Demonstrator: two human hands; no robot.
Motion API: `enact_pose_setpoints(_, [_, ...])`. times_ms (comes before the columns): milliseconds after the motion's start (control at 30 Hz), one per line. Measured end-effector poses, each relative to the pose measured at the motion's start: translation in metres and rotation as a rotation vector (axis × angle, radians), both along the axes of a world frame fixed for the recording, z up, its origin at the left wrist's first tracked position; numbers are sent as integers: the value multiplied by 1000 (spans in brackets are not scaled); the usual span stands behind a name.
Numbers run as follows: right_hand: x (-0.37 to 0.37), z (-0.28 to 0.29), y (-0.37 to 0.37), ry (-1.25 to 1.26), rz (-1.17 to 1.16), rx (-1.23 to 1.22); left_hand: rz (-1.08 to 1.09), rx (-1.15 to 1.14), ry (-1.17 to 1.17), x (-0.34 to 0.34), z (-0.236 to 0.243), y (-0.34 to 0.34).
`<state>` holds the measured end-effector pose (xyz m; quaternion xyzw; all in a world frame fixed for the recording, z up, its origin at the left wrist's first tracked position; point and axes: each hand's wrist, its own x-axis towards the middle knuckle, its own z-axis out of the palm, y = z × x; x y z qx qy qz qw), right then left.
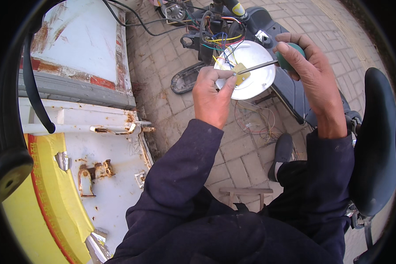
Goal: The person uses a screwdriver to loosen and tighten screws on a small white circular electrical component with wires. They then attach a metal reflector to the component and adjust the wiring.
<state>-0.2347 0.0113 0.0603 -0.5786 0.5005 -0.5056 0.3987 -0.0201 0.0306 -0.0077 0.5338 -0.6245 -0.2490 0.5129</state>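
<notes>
In my right hand (317,78) is a screwdriver (260,66) with a round green handle, its metal shaft pointing left. The tip reaches a small tan board (242,75) with screws in it. Thumb and fingers of my left hand (213,94) pinch this board at its left edge. Blue, yellow and other coloured wires (226,42) run up from around the board. Behind it lies a round white dish-like part (262,86). Whether the tip sits in a screw is too small to tell.
A partly dismantled scooter (286,101) stands ahead and right, its wiring exposed, with a black seat (376,141) at far right. Rusty white metal panels (114,154) and yellow sheeting (61,185) fill the left. Loose thin wires (259,119) lie on the paving near my shoe (284,147).
</notes>
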Motion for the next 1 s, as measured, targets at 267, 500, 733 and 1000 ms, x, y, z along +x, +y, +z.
enact_pose_setpoints(267, [9,1,5,28,3,-18,13,-14,-39,-2,1,1])
enact_pose_setpoints(500, [11,-4,3,-23,29,4,8,-19,-49,-1,1,2])
enact_pose_setpoints(733, [16,-4,3,2,36,-46,18,1,-47,-2,6,4])
enact_pose_setpoints(1000, [18,5,10,497,-48,-286,39,-70,-136,-5,9,6])
